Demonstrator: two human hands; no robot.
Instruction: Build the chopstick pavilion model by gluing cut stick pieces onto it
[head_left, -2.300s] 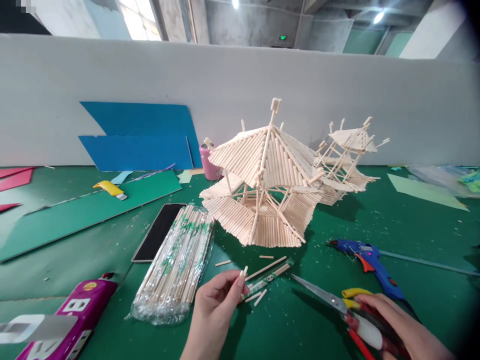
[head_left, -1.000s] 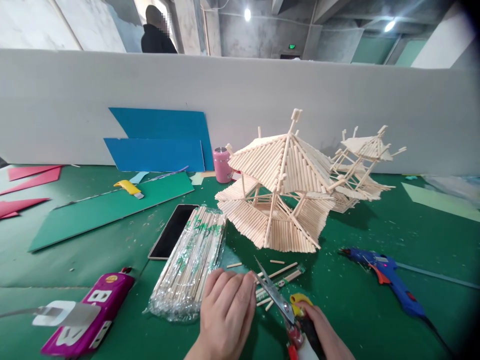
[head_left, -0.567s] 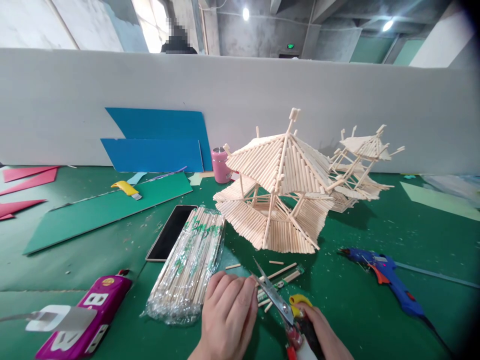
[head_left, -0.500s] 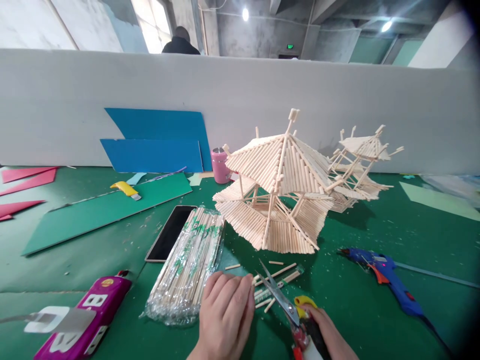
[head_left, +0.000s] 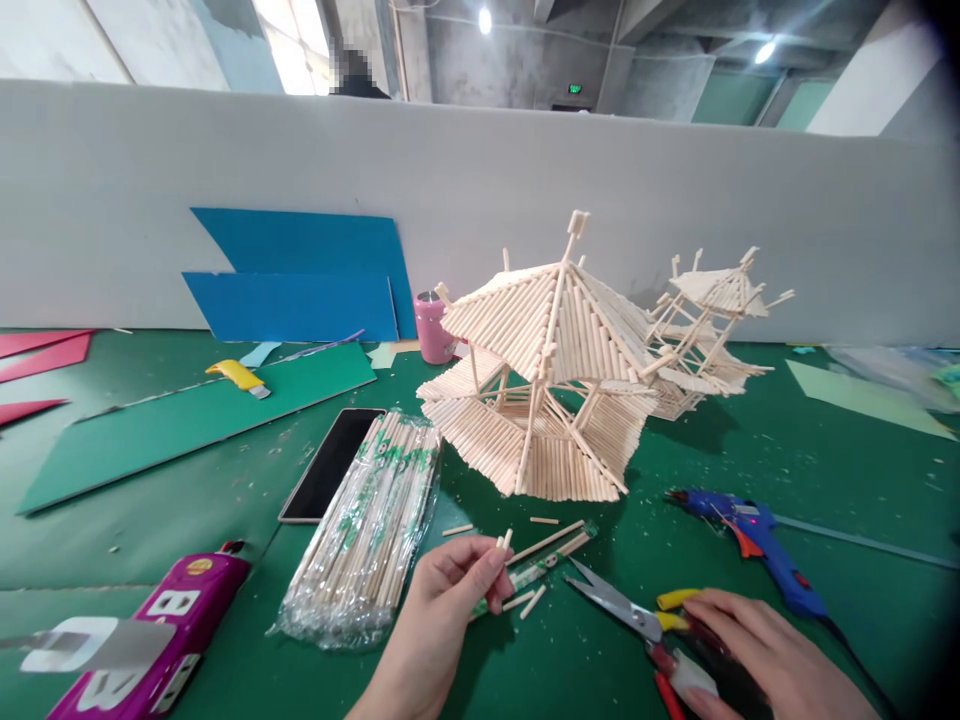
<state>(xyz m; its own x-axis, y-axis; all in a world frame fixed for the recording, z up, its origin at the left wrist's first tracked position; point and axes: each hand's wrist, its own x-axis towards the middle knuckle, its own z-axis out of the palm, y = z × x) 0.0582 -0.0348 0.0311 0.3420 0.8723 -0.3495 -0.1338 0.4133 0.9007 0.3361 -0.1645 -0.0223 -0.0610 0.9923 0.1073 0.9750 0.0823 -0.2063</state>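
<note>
Short pieces of wooden stick [head_left: 505, 541] poke out between the thumb and fingers of my left hand [head_left: 446, 610], which is pinched closed just right of the plastic-wrapped chopsticks [head_left: 367, 525]. My right hand [head_left: 765, 650] is on the handles of the scissors [head_left: 619, 602], low on the right; the blades point left and are slightly apart. Between the hands lie cut stick pieces [head_left: 533, 602] and chopsticks in a narrow wrapper [head_left: 536, 572]. Behind them stands a pavilion model [head_left: 559, 400] built of sticks, with a two-tier roof.
A blue glue gun [head_left: 750, 525] lies at right. A smaller stick model [head_left: 712, 330] stands behind the pavilion. Leftward are a phone [head_left: 330, 470], a purple power strip [head_left: 176, 620], a yellow utility knife [head_left: 238, 376] and a green board [head_left: 187, 425]. A pink cup [head_left: 433, 330] stands behind.
My right hand has shifted right and down with the scissors, away from my left hand. My left hand has turned, so the stick ends in its fingers now show.
</note>
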